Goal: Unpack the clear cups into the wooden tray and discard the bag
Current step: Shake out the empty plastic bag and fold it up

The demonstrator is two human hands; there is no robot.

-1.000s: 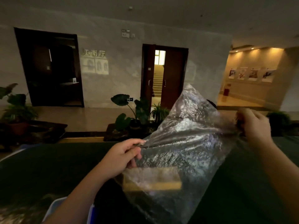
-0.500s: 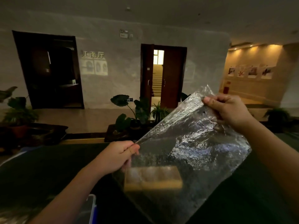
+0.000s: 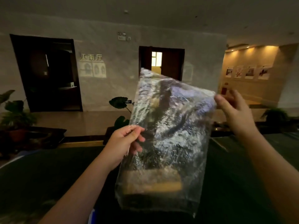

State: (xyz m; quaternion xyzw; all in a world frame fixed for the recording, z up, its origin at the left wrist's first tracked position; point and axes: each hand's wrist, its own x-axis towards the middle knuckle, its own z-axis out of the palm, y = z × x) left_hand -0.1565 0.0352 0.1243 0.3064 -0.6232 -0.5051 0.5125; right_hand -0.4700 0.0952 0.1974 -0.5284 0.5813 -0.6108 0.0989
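A crinkled clear plastic bag (image 3: pixel 171 126) hangs upright in front of me above the dark table. My left hand (image 3: pixel 124 143) pinches its left edge at mid height. My right hand (image 3: pixel 233 110) pinches its upper right corner, the other fingers spread behind. Through the lower part of the bag I see the wooden tray (image 3: pixel 153 181) lying on the table; its contents are blurred. No cups can be made out.
The dark green table (image 3: pixel 40 175) spreads under my arms. A blue and white bin edge (image 3: pixel 91 215) shows at the bottom. Potted plants (image 3: pixel 14 117) stand on the floor beyond, with dark doorways (image 3: pixel 47 73) in the far wall.
The bag has been raised and turned from slanted to nearly upright. My right hand moved rightwards and keeps the top corner; my left hand rose slightly with the edge.
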